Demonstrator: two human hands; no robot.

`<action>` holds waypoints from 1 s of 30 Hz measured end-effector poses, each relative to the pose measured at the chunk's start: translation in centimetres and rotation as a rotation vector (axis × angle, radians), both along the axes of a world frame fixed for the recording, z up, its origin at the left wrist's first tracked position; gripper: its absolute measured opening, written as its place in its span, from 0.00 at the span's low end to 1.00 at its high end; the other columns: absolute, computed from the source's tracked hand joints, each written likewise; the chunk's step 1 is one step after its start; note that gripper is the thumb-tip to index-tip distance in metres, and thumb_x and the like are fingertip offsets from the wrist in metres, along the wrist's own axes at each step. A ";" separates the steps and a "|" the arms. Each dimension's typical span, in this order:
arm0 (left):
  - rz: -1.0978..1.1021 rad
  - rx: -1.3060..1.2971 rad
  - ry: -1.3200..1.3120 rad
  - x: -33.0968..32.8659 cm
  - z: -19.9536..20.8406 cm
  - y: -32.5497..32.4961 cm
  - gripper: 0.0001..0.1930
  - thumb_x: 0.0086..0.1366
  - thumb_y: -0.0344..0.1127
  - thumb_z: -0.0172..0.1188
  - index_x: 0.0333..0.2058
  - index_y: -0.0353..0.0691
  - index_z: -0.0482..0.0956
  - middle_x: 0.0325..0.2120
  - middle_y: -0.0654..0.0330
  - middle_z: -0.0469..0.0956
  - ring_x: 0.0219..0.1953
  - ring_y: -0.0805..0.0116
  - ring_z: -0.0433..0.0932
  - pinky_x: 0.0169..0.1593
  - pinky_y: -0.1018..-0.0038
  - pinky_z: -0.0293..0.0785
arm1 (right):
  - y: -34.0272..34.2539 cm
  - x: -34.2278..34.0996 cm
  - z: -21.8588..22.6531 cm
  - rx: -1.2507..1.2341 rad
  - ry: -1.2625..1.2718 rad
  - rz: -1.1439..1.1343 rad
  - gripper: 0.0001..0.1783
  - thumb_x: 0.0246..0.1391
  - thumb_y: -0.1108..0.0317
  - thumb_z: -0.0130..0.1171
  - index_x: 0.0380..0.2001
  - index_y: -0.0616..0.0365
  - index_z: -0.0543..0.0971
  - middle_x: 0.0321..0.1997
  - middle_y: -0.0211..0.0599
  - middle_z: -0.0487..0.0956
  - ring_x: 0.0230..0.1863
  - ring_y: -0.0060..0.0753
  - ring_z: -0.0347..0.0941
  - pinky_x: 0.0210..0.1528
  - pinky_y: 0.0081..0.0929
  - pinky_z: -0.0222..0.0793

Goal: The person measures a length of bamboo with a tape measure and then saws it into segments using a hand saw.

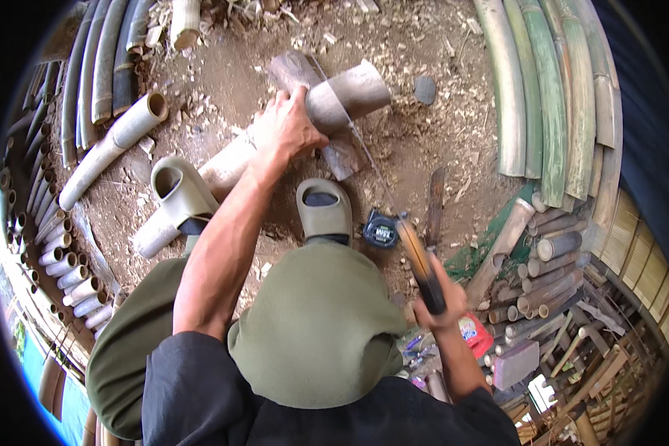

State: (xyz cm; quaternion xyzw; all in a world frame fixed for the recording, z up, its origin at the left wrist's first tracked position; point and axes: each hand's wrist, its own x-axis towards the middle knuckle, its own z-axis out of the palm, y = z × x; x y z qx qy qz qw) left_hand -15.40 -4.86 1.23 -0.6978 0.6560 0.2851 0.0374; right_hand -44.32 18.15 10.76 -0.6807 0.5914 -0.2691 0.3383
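Note:
A thick bamboo pole (227, 165) slants across the ground, its far right end raised on a short log (293, 68). My left hand (286, 126) is closed over the pole just left of where it crosses the log. In my right hand (444, 301) is the handle of a handsaw (418, 256), with its thin blade running up and left across the pole, right beside my left hand. My left slipper (180, 189) rests on or against the pole's lower part; which, I cannot tell. The right slipper (324, 209) stands on the soil near the log.
A tape measure (380, 230) and a narrow dark strip (435, 204) lie beside the saw. Another bamboo piece (115, 149) lies left. Split bamboo lengths (550, 97) line the right, with stacked poles (554, 245) below. A flat stone (424, 90) and wood chips dot the soil.

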 end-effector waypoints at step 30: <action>-0.507 0.326 0.086 -8.3 2.9 -11.0 0.29 0.53 0.56 0.71 0.40 0.34 0.82 0.36 0.53 0.83 0.34 0.62 0.82 0.39 0.65 0.81 | -12.3 8.2 -3.6 0.007 -0.289 -0.014 0.36 0.42 0.78 0.57 0.61 0.68 0.70 0.27 0.42 0.80 0.24 0.27 0.79 0.31 0.24 0.74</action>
